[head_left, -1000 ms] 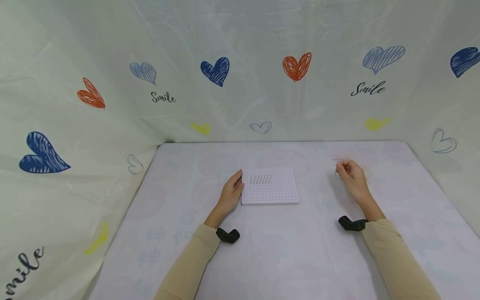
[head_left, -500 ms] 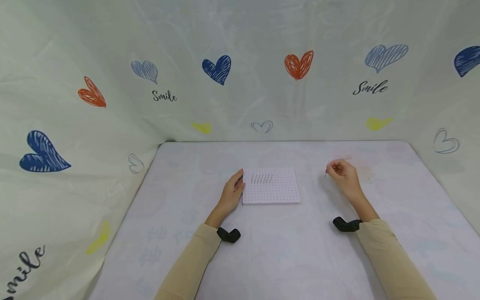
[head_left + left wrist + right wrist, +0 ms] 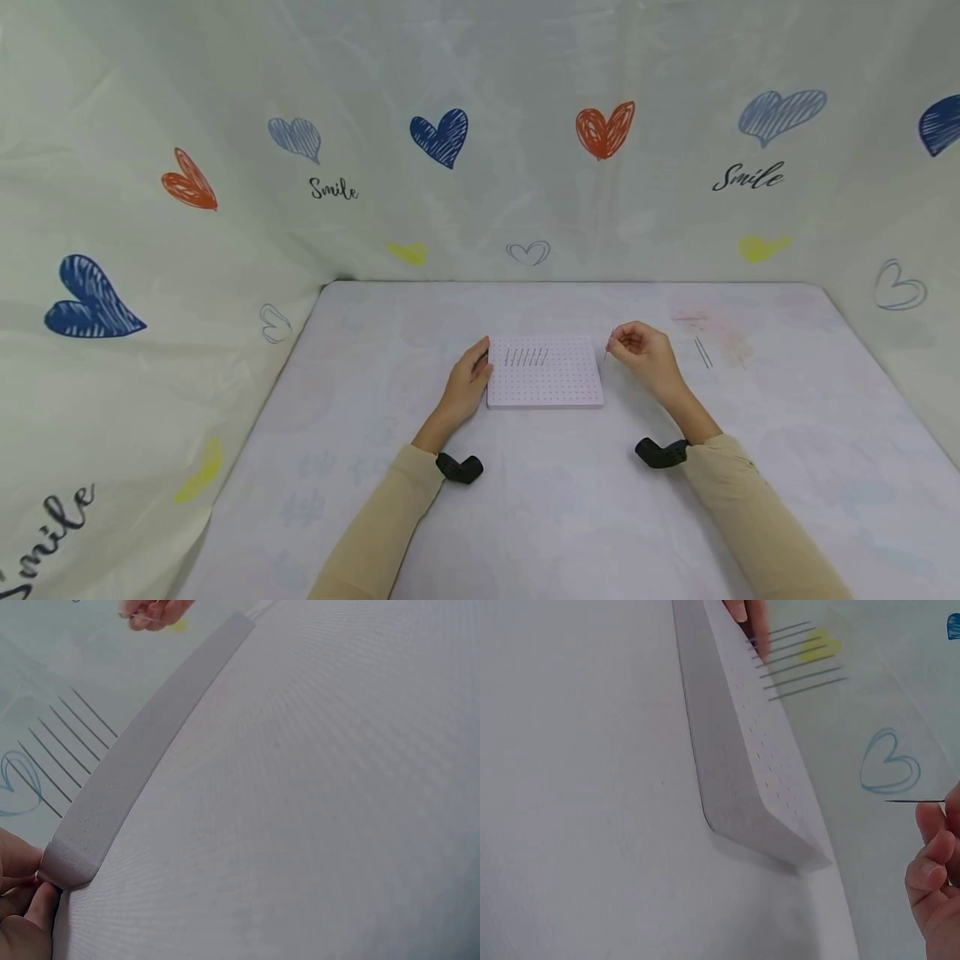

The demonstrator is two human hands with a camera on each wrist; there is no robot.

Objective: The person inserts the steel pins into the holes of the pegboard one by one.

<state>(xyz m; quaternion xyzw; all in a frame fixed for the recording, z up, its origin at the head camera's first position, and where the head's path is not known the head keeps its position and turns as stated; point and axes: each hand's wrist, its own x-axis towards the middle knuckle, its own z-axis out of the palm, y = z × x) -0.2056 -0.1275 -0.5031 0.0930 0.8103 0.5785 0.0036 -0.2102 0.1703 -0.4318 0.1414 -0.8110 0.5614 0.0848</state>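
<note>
A white pegboard [image 3: 543,388] dotted with small holes lies flat on the table. Several thin metal pins [image 3: 527,357] stand in a row in its far left part, leaning slightly in the head view. My left hand [image 3: 462,388] holds the board's left edge, its fingertips [image 3: 22,855] at the corner in the left wrist view. Just beyond the board's right edge, my right hand [image 3: 645,355] pinches one thin pin [image 3: 909,801] between thumb and finger. In the right wrist view this pin sticks out past the fingertips, apart from the board.
Two loose pins [image 3: 702,352] lie on the white table [image 3: 570,500] to the right of my right hand. A pale curtain [image 3: 480,200] printed with hearts and "Smile" hangs behind and beside the table. Each wrist wears a black device [image 3: 662,453].
My right hand has moved left with the pin, from the table's right side to near the board. The two loose pins now show. The left hand stays on the board.
</note>
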